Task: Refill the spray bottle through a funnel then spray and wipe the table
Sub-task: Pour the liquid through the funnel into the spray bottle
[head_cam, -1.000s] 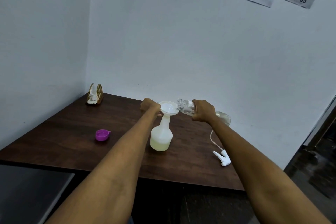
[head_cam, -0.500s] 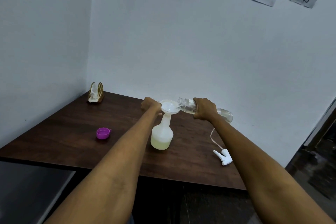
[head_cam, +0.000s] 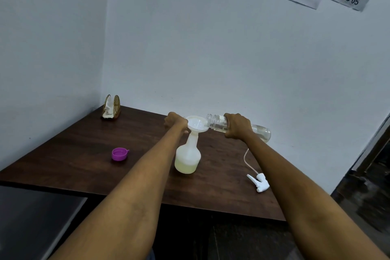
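Head view: left hand (head_cam: 175, 120) grips funnel (head_cam: 197, 124) rim atop spray bottle (head_cam: 187, 158), mid-table (head_cam: 69, 154). Right hand (head_cam: 237, 125) clenched round clear bottle (head_cam: 219, 123), tipped, mouth at funnel. Sprayer head (head_cam: 259, 182) lies below right grip; purple cap (head_cam: 119, 154) left of left arm; napkin holder (head_cam: 111, 107) far corner.

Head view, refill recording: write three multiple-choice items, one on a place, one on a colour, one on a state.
1. Where does the spray head lie?
A. on the table, right of the spray bottle
B. screwed on the bottle
C. by the napkin holder

2. What colour is the loose cap?
A. white
B. purple
C. green

3. How is the clear bottle held?
A. upright
B. tipped, mouth at the funnel
C. lying on the table

Key: 1 A, it lies apart with its tube; 2 B, bright purple; 3 B, the right hand tilts it over the funnel.
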`<state>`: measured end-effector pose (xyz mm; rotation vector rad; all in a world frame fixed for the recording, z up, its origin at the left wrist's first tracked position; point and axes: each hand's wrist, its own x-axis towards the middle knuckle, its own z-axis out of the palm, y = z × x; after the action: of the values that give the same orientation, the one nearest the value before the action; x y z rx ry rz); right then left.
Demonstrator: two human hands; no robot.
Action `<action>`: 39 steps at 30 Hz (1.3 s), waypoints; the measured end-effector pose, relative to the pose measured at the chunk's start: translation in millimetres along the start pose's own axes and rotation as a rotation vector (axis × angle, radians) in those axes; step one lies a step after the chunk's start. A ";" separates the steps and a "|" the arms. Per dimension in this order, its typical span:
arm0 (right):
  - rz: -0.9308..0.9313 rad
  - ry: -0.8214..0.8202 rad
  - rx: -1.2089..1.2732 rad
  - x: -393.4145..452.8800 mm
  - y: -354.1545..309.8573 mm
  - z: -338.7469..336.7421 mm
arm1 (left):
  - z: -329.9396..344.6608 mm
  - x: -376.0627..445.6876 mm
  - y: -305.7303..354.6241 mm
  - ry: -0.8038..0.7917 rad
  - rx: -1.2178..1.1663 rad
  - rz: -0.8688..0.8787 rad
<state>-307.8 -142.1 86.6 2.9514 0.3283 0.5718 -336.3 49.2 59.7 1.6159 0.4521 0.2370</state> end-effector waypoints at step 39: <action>0.161 -0.098 0.670 -8.0 -2.9 18.1 | -1.2 -4.8 1.4 0.009 0.002 0.014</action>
<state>-308.7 -142.5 66.6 3.6636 0.3231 0.3829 -340.9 48.1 61.8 1.6205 0.4485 0.2548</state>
